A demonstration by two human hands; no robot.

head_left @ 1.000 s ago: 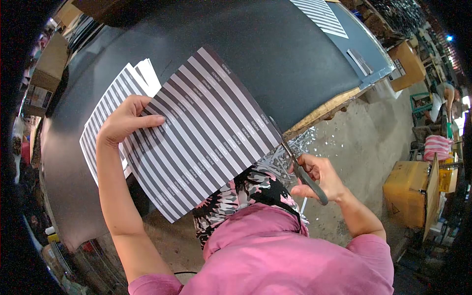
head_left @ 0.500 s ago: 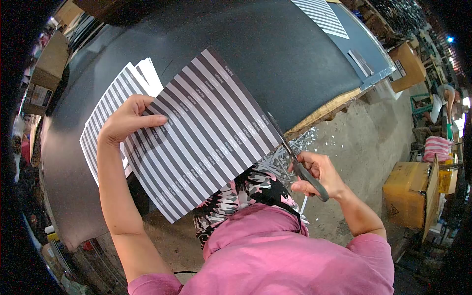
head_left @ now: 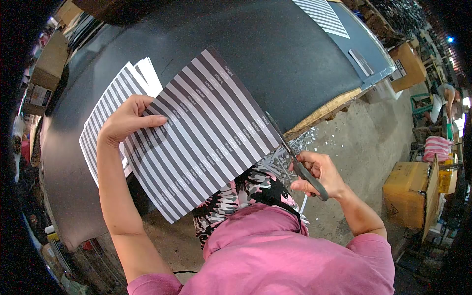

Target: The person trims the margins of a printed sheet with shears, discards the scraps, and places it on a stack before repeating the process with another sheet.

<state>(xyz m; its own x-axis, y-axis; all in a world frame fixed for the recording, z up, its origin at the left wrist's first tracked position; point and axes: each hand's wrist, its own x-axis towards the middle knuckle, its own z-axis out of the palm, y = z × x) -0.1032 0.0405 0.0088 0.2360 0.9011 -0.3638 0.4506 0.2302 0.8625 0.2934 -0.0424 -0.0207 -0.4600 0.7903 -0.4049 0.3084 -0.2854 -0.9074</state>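
Note:
A large sheet printed with dark and white stripes and small "GENUINE LEATHER" lettering (head_left: 206,132) is pinched at its left edge by my left hand (head_left: 130,118), thumb on top. My right hand (head_left: 317,174) grips a pair of dark-handled scissors (head_left: 310,181). The scissors' blades lie along the sheet's right edge; whether they are parted is hard to see. Behind my left hand, more striped sheets (head_left: 105,105) lie fanned on the dark table (head_left: 236,29).
Paper scraps (head_left: 280,164) litter the floor below the scissors. Another striped sheet (head_left: 324,17) lies at the table's far right. Cardboard boxes (head_left: 405,194) stand on the right, and a person (head_left: 445,101) is beyond them.
Almost nothing differs. Both hands, the striped sheet and the scissors keep nearly the same place.

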